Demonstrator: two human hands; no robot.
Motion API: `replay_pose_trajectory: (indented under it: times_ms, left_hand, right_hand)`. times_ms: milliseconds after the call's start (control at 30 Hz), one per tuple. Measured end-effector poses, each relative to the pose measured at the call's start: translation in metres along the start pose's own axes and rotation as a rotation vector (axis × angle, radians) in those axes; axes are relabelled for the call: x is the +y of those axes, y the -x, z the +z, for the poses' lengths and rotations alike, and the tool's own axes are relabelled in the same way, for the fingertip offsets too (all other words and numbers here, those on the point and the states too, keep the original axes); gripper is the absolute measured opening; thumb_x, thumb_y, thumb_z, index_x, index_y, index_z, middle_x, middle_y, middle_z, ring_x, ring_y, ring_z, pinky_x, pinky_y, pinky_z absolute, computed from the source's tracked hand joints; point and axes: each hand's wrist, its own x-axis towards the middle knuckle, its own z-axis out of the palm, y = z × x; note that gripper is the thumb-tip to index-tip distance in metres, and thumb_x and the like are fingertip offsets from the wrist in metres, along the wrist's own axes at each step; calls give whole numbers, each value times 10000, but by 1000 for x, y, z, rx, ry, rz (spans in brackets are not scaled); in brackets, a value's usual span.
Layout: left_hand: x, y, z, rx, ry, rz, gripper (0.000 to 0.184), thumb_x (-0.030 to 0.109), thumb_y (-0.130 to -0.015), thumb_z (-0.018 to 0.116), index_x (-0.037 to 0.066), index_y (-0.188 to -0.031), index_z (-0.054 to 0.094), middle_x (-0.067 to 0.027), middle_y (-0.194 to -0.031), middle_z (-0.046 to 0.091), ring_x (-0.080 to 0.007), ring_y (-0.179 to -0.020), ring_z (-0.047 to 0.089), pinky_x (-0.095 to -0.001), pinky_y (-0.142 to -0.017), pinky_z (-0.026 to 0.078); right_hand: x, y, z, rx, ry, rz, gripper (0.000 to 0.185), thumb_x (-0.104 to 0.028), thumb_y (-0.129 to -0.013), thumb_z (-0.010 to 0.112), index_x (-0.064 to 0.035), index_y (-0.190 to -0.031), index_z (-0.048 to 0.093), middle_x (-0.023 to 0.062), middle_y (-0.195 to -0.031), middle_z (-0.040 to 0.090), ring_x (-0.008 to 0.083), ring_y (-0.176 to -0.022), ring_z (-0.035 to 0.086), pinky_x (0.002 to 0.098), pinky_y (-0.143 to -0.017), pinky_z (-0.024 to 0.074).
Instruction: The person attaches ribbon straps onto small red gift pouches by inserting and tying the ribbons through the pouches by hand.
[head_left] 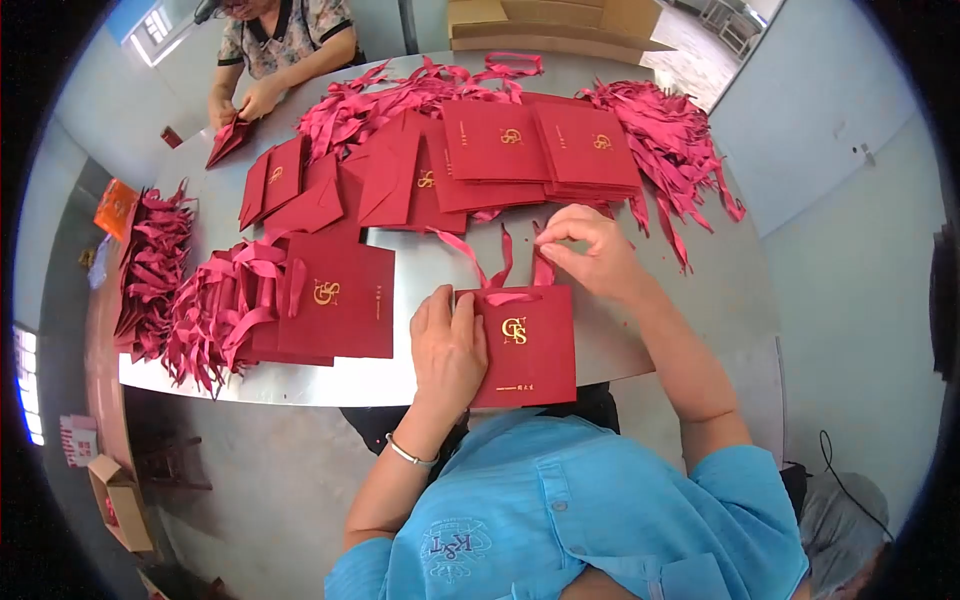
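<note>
A red paper gift bag [541,348] with a gold monogram stands at the table's near edge in front of me. My left hand [447,345] grips its left side, the thumb hidden behind or beside the paper. Pink ribbon [488,262] rises from the bag's top, and another stretch of it crosses the upper front. Above the top right corner, my right hand [597,250] pinches a ribbon end [542,262] between thumb and fingertips.
Flat red bags [495,140] lie in stacks across the table [700,240]. Ribbon heaps [665,140] are at the far right and back. Finished-looking bags with ribbons [335,300] lean at left. A co-worker [285,50] handles a bag at the far left. A cardboard box [550,25] stands behind.
</note>
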Motion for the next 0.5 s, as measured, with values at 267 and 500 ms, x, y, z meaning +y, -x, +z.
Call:
replay_pose_trajectory:
  times_ms: [267, 500]
  left_hand:
    - [-2, 2, -1, 39, -4, 124, 214, 14, -754, 670, 2, -966, 643, -152, -1061, 610, -319, -982, 587, -416, -868, 463]
    - [11, -2, -4, -55, 62, 303, 248, 25, -708, 642, 0, -955, 647, -138, -1018, 628, -305, -952, 597, -398, -834, 482]
  right_hand:
    - [-8, 22, -10, -185, 176, -25, 135, -24, -785, 697, -66, -912, 712, 68, -850, 621, 215, -822, 608, 330, -722, 475]
    - [-4, 27, 2, -62, 284, 260, 100, -68, -830, 649, -45, -912, 703, 68, -807, 639, 181, -699, 623, 303, -617, 484]
